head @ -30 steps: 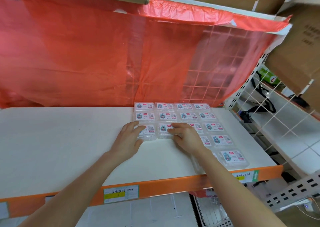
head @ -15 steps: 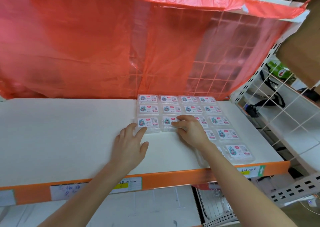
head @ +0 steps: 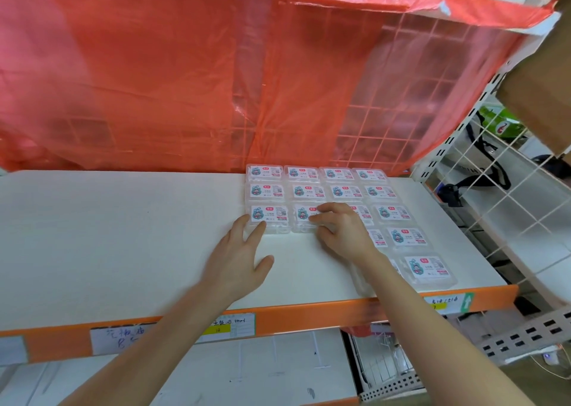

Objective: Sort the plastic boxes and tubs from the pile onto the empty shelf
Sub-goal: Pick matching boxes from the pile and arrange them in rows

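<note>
Boxes (head: 304,191) clear, rectangular | left fingers (head: 240,224) splayed flat | right fingers (head: 329,217) loose atop one

Clear plastic boxes (head: 267,217), centre right of frame: sixteen, probably. Three back rows of four, then two nearer rows of two, some partly covered. Hands: two, left hand (head: 239,260) and right hand (head: 343,232). Paper labels (head: 230,327) along bottom: four. Red plastic sheet (head: 185,74), top: one.

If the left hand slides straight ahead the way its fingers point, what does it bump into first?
The left hand would meet the clear plastic box at the near-left corner of the rows. Its fingertips seem to touch that box's edge, though depth is unclear.
</note>
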`<state>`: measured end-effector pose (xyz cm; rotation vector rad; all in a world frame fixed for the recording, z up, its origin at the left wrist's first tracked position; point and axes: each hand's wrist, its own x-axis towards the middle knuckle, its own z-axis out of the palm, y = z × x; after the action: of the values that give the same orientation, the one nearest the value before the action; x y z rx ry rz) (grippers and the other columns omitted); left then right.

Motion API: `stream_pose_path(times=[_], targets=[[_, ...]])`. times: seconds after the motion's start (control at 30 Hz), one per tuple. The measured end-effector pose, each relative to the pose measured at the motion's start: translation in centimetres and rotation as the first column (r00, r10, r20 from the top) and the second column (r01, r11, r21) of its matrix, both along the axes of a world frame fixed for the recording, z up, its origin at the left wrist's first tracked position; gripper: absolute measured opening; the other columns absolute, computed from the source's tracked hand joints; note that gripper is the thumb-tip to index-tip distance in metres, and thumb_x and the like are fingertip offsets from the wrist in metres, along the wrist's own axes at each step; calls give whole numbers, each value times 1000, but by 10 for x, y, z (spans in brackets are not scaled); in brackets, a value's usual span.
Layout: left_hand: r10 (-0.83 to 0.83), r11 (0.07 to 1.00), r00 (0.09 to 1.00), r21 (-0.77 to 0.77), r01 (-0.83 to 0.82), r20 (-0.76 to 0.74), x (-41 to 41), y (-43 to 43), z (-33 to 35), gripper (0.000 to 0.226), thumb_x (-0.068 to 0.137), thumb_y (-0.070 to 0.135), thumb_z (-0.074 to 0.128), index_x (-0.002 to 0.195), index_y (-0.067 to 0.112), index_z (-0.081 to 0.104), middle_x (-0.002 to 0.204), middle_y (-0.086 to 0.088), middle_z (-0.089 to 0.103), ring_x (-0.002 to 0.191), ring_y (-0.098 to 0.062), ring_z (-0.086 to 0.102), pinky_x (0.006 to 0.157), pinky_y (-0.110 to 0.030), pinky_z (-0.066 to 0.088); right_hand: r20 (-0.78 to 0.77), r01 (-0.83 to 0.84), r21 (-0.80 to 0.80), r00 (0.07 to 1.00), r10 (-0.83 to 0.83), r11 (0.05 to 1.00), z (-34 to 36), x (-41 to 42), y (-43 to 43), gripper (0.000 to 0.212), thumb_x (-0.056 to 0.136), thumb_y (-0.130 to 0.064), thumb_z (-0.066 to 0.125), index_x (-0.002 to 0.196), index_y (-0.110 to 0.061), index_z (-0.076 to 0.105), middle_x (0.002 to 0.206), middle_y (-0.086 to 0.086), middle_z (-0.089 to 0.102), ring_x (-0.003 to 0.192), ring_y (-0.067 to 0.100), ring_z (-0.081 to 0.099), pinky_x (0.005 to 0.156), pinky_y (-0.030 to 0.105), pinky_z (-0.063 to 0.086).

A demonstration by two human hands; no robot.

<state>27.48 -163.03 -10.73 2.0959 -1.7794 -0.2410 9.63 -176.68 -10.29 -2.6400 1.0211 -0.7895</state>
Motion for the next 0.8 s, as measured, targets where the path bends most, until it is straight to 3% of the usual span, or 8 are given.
stream_pose_path(times=[0.37, 0.47, 0.57, 0.67, 0.8], targets=[[-7, 1000, 1000, 13, 7, -18, 0, 0, -2, 65, 93, 44, 42, 148, 22, 15, 154, -5, 1, 140, -19, 13, 111, -28, 22, -50, -3, -11, 999, 3, 1000, 1, -1, 0, 23, 68, 2, 61, 85, -4, 75, 95, 22, 68, 85, 42, 64, 80, 39, 42], [-6, 1000, 999, 18, 7, -42, 0, 0, -1, 63, 93, 42, 44, 147, 22, 17, 153, -5, 3, 140, -19, 14, 110, -28, 23, -87, 32, 57, 996, -27, 998, 7, -2, 4, 20, 77, 1, 65, 93, -5, 74, 104, 18, 66, 97, 39, 60, 86, 34, 41], [-20, 999, 995, 41, 24, -100, 3, -1, 5, 60, 92, 39, 46, 145, 22, 23, 151, -5, 10, 137, -19, 19, 108, -27, 24, -230, 90, 114, 971, -61, 989, 19, 1, 1, 19, 87, -13, 60, 99, -8, 73, 109, 11, 64, 102, 30, 56, 85, 31, 43], [-46, 997, 992, 56, 53, -120, 13, -4, 20, 59, 92, 36, 48, 145, 20, 26, 148, -5, 21, 134, -21, 24, 108, -27, 24, -367, 134, 22, 923, -117, 991, 32, 19, 0, 29, 91, -24, 49, 82, -5, 69, 92, 11, 64, 90, 32, 57, 74, 34, 45], [24, 1000, 998, -3, -24, -54, 47, 5, 41, 56, 93, 37, 47, 143, 21, 29, 146, -2, 29, 132, -21, 27, 104, -27, 27, -200, 42, -53, 978, -52, 998, 28, 63, 16, 33, 83, -26, 44, 81, -6, 71, 80, 14, 66, 76, 38, 60, 66, 41, 50]])
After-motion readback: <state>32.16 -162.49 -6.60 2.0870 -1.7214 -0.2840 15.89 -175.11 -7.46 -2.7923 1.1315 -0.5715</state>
